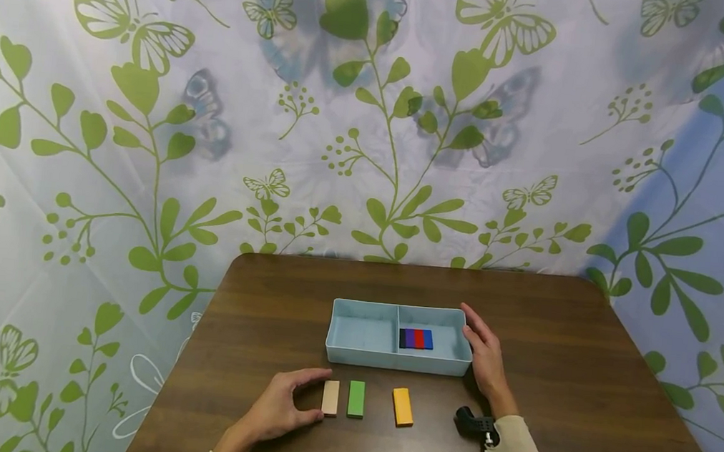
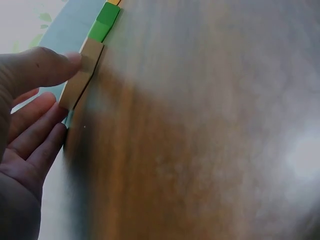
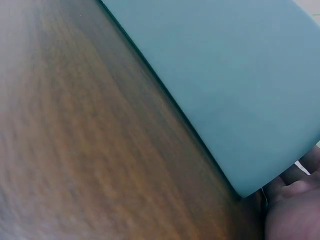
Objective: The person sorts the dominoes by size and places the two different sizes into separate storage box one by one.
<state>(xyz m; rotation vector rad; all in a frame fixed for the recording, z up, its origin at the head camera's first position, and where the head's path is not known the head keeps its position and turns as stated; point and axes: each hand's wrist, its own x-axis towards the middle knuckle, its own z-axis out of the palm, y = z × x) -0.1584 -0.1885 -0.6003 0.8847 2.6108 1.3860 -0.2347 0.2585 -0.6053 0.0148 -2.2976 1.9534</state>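
A light blue tray (image 1: 398, 361) with two compartments has several coloured blocks (image 1: 417, 339) side by side in its right one, against the divider. In front of it on the table lie a beige block (image 1: 330, 398), a green block (image 1: 356, 400) and a yellow block (image 1: 403, 407). My left hand (image 1: 278, 405) is at the beige block, thumb and fingers spread around its left side; whether they touch it I cannot tell. My right hand (image 1: 487, 352) rests against the tray's right end, fingers extended along the rim; the right wrist view shows the tray's corner (image 3: 240, 150) beside the fingers.
The brown table (image 1: 279, 283) reaches back to a curtain (image 1: 369, 148) printed with leaves and butterflies. A black wrist-camera mount (image 1: 472, 422) is strapped at my right wrist. The tray's left compartment (image 1: 364, 330) holds no blocks.
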